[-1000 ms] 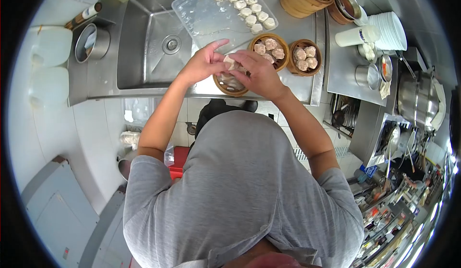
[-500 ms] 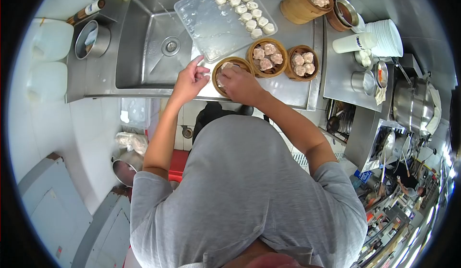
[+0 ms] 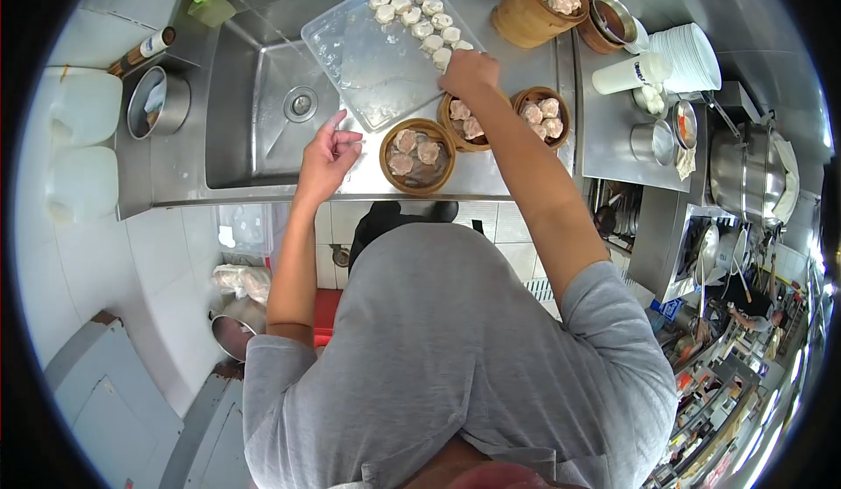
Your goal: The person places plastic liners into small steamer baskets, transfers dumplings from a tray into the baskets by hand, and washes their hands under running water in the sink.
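Three dumplings lie in the nearest bamboo steamer (image 3: 418,184), by the counter's front edge. Left of it, my left hand (image 3: 329,158) hovers with fingers apart and nothing in them. My right hand (image 3: 469,74) reaches to the lower right corner of the clear tray (image 3: 368,69), where rows of white dumplings (image 3: 412,16) lie. Its fingers are bent together at the end dumplings; what they hold is hidden. Below that hand, a second steamer (image 3: 477,145) with dumplings is partly covered by my forearm. A third steamer (image 3: 561,137) with several dumplings stands right of it.
A sink (image 3: 263,112) is on the left, with a metal pot (image 3: 173,101) beyond it. Stacked steamers (image 3: 517,18) stand at the back right, near white plates (image 3: 696,56) and a metal cup (image 3: 653,142). A person (image 3: 760,321) is far off at the right.
My right hand has released a dumpling in the nearest steamer and moved up and right to the tray. My left hand has drawn away leftward from that steamer, its fingers now apart.
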`<control>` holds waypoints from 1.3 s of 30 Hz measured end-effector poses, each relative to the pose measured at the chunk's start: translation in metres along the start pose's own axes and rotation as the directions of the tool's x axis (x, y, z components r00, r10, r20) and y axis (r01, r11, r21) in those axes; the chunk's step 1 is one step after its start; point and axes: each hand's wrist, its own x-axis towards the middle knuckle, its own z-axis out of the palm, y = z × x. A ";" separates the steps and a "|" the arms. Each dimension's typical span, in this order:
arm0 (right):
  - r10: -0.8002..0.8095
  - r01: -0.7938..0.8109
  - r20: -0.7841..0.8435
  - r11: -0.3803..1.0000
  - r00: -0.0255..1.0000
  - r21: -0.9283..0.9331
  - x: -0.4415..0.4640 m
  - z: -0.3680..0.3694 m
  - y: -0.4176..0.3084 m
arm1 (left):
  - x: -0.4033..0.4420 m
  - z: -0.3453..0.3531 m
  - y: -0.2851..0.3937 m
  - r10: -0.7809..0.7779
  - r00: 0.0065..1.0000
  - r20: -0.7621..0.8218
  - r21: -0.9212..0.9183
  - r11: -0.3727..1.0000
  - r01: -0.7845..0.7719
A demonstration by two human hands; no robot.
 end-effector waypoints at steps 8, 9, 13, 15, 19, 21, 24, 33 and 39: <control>-0.173 0.195 -0.260 0.979 0.950 0.060 -0.034 -0.003 -0.008 | -0.001 -0.008 0.011 0.035 0.999 0.018 0.079 0.996 -0.037; -0.156 0.231 -0.257 0.927 0.954 0.295 -0.046 -0.007 -0.004 | 0.001 -0.005 0.017 0.014 0.998 0.059 -0.036 0.999 -0.011; -0.165 0.281 -0.238 0.338 0.957 0.898 -0.108 0.000 -0.002 | 0.015 0.031 0.045 -0.049 0.955 0.292 -0.407 0.897 0.171; -0.209 0.314 -0.271 0.208 0.940 0.927 -0.139 0.005 -0.002 | 0.021 0.049 0.049 -0.041 0.908 0.416 -0.483 0.837 0.259; -0.327 0.582 -0.483 0.510 0.813 0.634 -0.170 0.012 0.008 | 0.017 0.066 0.035 0.001 0.916 0.401 -0.185 0.979 0.080; -0.346 0.638 -0.567 0.611 0.748 0.468 -0.181 0.018 0.011 | 0.007 0.073 0.035 0.016 0.928 0.372 0.106 0.993 -0.059; -0.335 0.516 -0.408 0.687 0.849 0.511 -0.191 0.039 0.014 | -0.006 0.080 0.055 0.014 0.938 0.347 0.316 0.940 -0.131; -0.307 0.568 -0.519 0.671 0.798 0.477 -0.187 0.084 0.013 | -0.016 0.027 0.016 0.002 1.000 0.029 0.232 0.973 -0.008; -0.206 0.402 -0.411 0.782 0.888 0.476 -0.192 0.075 0.007 | -0.023 0.036 0.001 0.010 1.000 -0.004 0.317 0.949 -0.009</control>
